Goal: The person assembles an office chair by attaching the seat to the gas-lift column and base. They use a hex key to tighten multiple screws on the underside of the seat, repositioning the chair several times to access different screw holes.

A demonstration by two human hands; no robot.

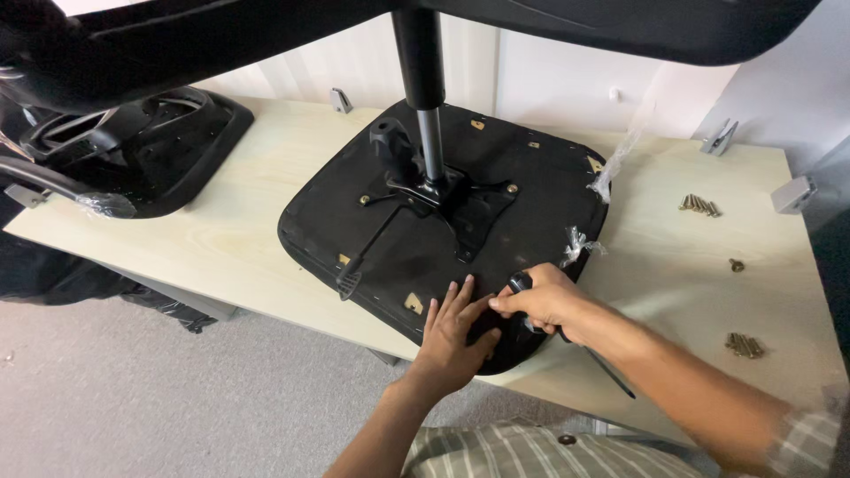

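Here, looking down on a pale wooden bench (266, 221) carrying an upturned black chair seat (443, 221), underside facing up. Standing upright from a metal plate (447, 199) at the seat's middle, a gas-lift column (423, 80), with a black lever (376, 243) running out toward the left front edge.

Pressing flat on the near edge of the seat, the left hand (452, 341), fingers (456, 305) spread open and holding nothing. Just beside it, touching at the thumb, the right hand (540, 301), fingers closed around the black handle of a screwdriver (567, 341); its thin shaft pointing back past the wrist over the bench edge. Working tip not visible, so no telling what it is meeting.

Lying well to the right on the bench, three small clusters of brass screws (699, 205), with a grey bracket (792, 193) at the far right corner. Clinging to the seat's right edge, scraps of clear plastic wrap (611, 168). Resting at the far left, another black chair part (150, 150).

Judging by looks: the seat appearing bulky and fairly heavy, padded and yielding at the rim, rigid at the metal plate; top-heavy with the column attached. Gripping best at the rim with both hands, or at the column's base. The screwdriver appearing light, stiff, easily held by its handle.
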